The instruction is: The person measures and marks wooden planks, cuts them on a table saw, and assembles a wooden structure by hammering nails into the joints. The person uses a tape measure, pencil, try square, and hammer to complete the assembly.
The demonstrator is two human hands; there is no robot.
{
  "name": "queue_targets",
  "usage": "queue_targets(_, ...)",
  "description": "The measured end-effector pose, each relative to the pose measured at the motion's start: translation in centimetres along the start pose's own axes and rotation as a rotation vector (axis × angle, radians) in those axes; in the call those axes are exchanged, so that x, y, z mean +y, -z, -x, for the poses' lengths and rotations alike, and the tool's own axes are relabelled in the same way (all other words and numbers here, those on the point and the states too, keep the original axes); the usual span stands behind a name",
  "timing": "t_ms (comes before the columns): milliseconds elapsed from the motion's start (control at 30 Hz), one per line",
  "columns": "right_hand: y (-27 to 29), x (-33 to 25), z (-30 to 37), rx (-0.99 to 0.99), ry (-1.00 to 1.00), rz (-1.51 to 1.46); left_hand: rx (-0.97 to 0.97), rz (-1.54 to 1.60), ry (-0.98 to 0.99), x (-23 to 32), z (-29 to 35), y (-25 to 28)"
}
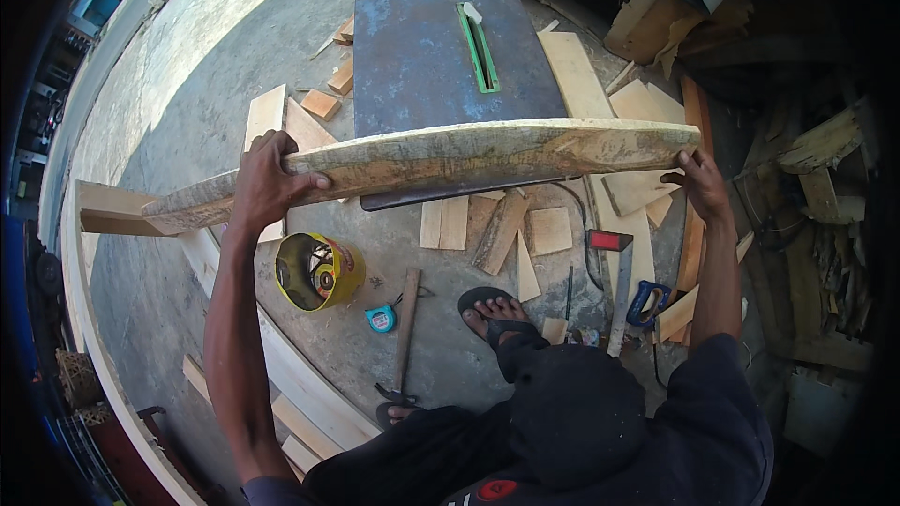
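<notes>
A long rough-edged wooden board (450,155) is held crosswise in front of me, over the near part of a dark metal tabletop (412,56). My left hand (272,178) grips it left of the middle, fingers over the top edge and thumb along the near face. At the board's right end, my right hand (701,186) is closed on the corner. The board's left end reaches a pale wooden frame (117,211); whether they touch I cannot tell. A green-rimmed slot (483,61) runs through the tabletop, with a pale scrap at its far end.
On the concrete floor are a yellow bucket (328,272), a turquoise tape measure (381,319), a hammer (406,333) and a blue-handled saw (647,304). Wood offcuts (548,230) lie below the tabletop. Scrap wood (806,197) is piled at the right. My sandalled foot (497,311) is nearby.
</notes>
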State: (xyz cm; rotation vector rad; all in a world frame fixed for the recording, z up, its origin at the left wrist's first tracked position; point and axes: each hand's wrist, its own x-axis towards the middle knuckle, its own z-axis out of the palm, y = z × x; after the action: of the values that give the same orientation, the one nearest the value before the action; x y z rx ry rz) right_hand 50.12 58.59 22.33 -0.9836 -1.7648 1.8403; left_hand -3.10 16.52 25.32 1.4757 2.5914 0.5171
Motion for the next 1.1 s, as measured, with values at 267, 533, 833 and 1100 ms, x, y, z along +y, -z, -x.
queue_targets(267, -0.2, 3.3, -0.5, 0.265, 0.065, 0.42, 0.086, -0.097, -0.094, 5.7, 5.9, -5.7)
queue_targets(533, -2.8, 3.6, 1.6, 0.336, 0.114, 0.919, 0.076, -0.09, -0.093, 6.2, 7.5, -7.0)
queue_targets(833, -9.4, 0.9, 5.6, 0.639, 0.382, 1.116, -0.008, 0.07, -0.224, 7.3, 16.3, -9.1)
queue_targets(1100, -14.4, 12.9, 13.9, -0.028, -0.253, 0.998, -0.402, -0.089, 0.13, 4.3, 24.8, -20.8)
